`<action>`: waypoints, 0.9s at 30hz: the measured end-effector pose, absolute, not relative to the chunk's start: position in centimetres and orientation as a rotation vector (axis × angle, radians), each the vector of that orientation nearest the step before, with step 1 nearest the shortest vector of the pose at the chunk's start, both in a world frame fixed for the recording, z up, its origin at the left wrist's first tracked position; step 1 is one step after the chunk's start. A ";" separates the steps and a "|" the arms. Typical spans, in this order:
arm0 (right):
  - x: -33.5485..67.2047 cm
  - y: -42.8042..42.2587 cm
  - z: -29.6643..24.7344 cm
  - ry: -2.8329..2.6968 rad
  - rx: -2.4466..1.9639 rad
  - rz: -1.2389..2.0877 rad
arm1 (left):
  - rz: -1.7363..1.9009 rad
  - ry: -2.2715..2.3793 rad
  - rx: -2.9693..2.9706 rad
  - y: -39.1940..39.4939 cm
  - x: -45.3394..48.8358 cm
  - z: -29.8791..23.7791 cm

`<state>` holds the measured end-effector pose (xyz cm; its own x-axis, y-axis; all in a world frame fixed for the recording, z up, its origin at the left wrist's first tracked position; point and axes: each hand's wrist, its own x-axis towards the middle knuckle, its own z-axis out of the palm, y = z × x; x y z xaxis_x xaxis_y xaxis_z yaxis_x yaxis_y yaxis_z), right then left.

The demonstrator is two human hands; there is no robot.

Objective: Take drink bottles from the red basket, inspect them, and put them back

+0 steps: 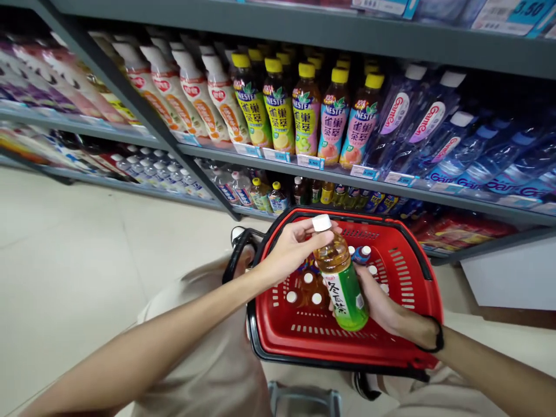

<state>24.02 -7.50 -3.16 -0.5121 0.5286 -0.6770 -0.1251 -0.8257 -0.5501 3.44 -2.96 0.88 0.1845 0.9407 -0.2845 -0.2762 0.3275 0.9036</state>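
Head view looks down over a red basket that sits low in front of me; its rim rings the space under my hands, its far edge lies close below the lowest shelf, and a black handle hangs off its left side. Open room is to the left, over pale floor; ahead and to the right the shelves close it off.

I hold a bottle of amber drink with a green label above the middle of the basket, clear of its walls. Its long axis is near upright, tilted; the white cap points up and a little left toward the shelves, and the base points down and right toward me.

My left hand has its fingers closed on the neck just under the cap; my right hand is wrapped round the lower body from behind, fingers clamped on it.

Right below stand more capped bottles in the basket bed. Yellow-capped tea bottles fill the shelf ahead; clear water bottles lie beside them on the right.
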 end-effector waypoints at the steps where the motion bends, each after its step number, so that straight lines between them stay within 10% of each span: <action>1: 24.2 -7.8 -3.2 -0.606 -1.290 2.381 | 1.007 1.032 0.819 -3.1 3.5 0.8; 27: 23.2 -11.2 -4.6 -0.674 -1.382 2.272 | 0.934 1.152 1.080 -4.3 3.3 0.8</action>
<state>23.18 -11.23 -4.58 -0.4340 0.5590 -0.7066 -0.0831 -0.8057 -0.5864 3.27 -4.35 0.82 0.1766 0.9574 -0.2285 -0.0255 0.2365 0.9713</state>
